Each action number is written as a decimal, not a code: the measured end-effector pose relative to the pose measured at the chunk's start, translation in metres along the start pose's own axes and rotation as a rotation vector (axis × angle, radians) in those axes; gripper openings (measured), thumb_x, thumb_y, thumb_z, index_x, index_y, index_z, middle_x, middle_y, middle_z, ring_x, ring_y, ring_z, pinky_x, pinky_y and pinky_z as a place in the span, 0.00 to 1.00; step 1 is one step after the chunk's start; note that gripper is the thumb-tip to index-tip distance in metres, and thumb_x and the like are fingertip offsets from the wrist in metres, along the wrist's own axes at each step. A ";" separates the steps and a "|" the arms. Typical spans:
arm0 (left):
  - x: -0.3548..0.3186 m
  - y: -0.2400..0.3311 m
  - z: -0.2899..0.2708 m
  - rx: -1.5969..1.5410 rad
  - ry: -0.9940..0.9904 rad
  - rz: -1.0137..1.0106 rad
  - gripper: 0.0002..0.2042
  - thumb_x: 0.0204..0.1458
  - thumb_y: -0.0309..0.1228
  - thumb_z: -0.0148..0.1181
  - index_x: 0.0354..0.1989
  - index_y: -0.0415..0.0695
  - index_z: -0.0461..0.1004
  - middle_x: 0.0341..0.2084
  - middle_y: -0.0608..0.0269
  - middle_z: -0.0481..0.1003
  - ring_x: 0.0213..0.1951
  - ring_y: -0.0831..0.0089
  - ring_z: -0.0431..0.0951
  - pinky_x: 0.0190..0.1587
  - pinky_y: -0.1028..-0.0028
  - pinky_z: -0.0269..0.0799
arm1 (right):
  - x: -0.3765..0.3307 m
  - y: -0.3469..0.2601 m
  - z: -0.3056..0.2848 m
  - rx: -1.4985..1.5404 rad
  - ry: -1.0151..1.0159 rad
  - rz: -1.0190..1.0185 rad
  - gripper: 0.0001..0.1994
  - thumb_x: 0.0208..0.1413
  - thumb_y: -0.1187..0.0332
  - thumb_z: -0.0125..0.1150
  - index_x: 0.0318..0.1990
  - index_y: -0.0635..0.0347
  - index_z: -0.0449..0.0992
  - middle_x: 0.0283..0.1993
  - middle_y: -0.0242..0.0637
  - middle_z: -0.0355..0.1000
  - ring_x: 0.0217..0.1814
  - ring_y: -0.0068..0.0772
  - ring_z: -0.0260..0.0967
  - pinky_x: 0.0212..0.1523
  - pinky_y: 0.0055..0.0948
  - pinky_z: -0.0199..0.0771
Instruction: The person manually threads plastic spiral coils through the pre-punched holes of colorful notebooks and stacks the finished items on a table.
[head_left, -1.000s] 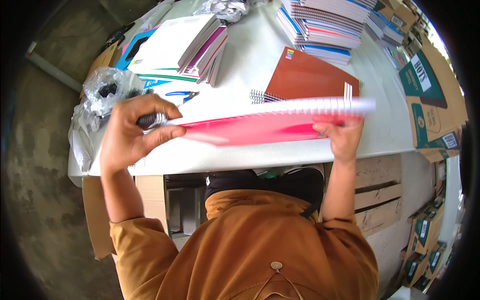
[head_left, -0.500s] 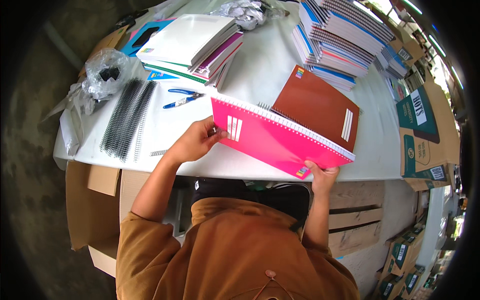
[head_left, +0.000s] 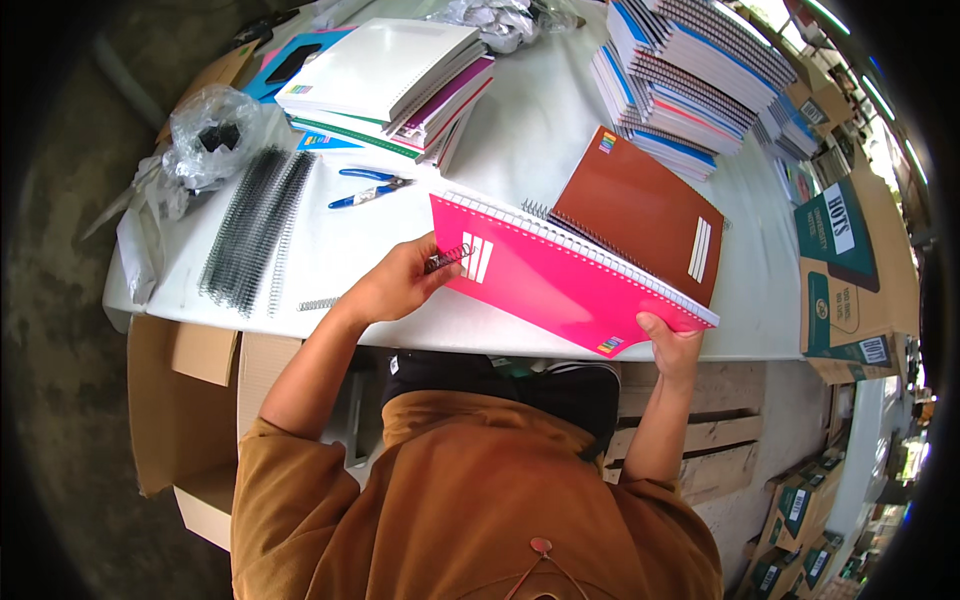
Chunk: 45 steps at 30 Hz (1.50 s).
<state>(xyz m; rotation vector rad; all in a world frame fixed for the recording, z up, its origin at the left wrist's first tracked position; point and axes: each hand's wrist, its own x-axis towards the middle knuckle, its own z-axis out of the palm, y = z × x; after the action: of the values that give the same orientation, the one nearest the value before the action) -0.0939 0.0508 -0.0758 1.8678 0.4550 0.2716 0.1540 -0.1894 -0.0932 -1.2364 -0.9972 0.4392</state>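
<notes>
— Where's the notebook?

— Pink notebook (head_left: 560, 278), tilted over the near table (head_left: 520, 150) edge. My right hand (head_left: 672, 345) clamps its near right corner, thumb on the cover. My left hand (head_left: 395, 283) pinches a short wire coil (head_left: 449, 257) at its left edge.

— Room around it?

— One brown notebook (head_left: 640, 212) touching behind. Bare table left of my hand, then a row of black coils (head_left: 250, 230); blue pliers (head_left: 368, 190) beyond. Two notebook stacks far.

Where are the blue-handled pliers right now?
In the head view, the blue-handled pliers lie on the white table, left of centre, between the black spiral coils and the pink notebook.
</notes>
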 end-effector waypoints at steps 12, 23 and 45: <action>-0.004 -0.029 0.007 -0.027 0.037 -0.160 0.05 0.55 0.27 0.53 0.36 0.39 0.69 0.20 0.77 0.64 0.21 0.87 0.58 0.23 0.83 0.54 | 0.025 -0.010 0.008 0.036 -0.060 0.003 0.15 0.44 0.74 0.67 0.41 0.62 0.73 0.37 0.30 0.73 0.39 0.20 0.68 0.42 0.24 0.70; -0.001 -0.049 0.020 0.280 0.166 0.043 0.05 0.54 0.24 0.54 0.35 0.35 0.72 0.24 0.71 0.70 0.28 0.83 0.66 0.34 0.79 0.64 | 0.021 -0.020 0.002 0.012 -0.198 -0.063 0.18 0.41 0.73 0.70 0.43 0.62 0.74 0.39 0.31 0.74 0.41 0.22 0.68 0.45 0.26 0.68; -0.011 0.053 -0.036 0.399 0.518 0.277 0.14 0.58 0.38 0.49 0.31 0.37 0.70 0.16 0.59 0.69 0.20 0.74 0.65 0.26 0.76 0.63 | 0.035 -0.007 0.007 -0.114 -0.037 -0.075 0.12 0.45 0.78 0.64 0.39 0.70 0.76 0.35 0.36 0.76 0.36 0.22 0.70 0.41 0.22 0.69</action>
<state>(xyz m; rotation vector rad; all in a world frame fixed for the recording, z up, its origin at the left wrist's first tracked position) -0.1089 0.0611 -0.0138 2.2504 0.6321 0.9207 0.1654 -0.1612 -0.0727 -1.2921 -1.1084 0.3517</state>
